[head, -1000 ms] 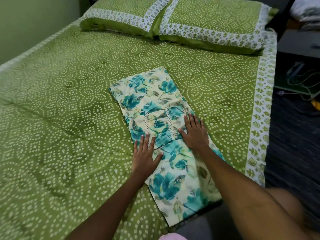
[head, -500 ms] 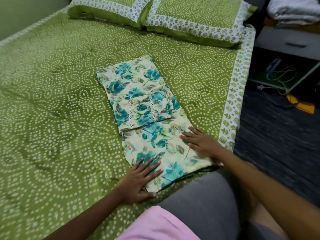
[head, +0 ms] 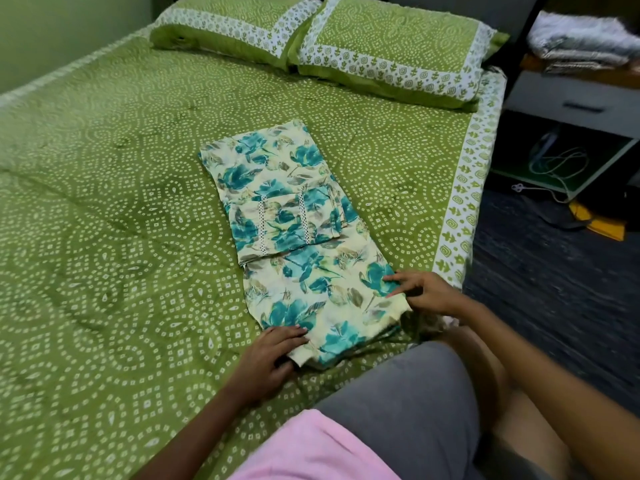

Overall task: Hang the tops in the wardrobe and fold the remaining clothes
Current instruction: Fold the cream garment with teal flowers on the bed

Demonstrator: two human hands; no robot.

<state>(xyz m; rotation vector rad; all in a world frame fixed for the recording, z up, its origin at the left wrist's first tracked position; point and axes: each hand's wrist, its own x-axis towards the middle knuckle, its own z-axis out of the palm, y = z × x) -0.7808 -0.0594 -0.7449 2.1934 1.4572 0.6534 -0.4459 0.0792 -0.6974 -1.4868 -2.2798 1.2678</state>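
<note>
Head view: a cream cotton garment printed with teal flowers (head: 294, 237) lies partly folded on the green bed with its white-dotted bedsheet (head: 104, 237), running from the middle of the bed to the near edge, with a lace-trimmed panel folded over its middle. The left hand (head: 266, 362) is at the garment's near left corner; its fingers (head: 294, 332) curl over the hem and the thumb sits under the lifted edge, pinching the cloth. The right hand (head: 426, 292) is at the near right corner, fingers (head: 394, 278) loosely spread with the tips on the fabric and curled round its edge, which is slightly raised there. Two green pillows with white borders (head: 381, 53) lie at the head of the bed, well apart from the garment. Folded grey-white cloth (head: 581, 43) rests on a shelf at the right.
</note>
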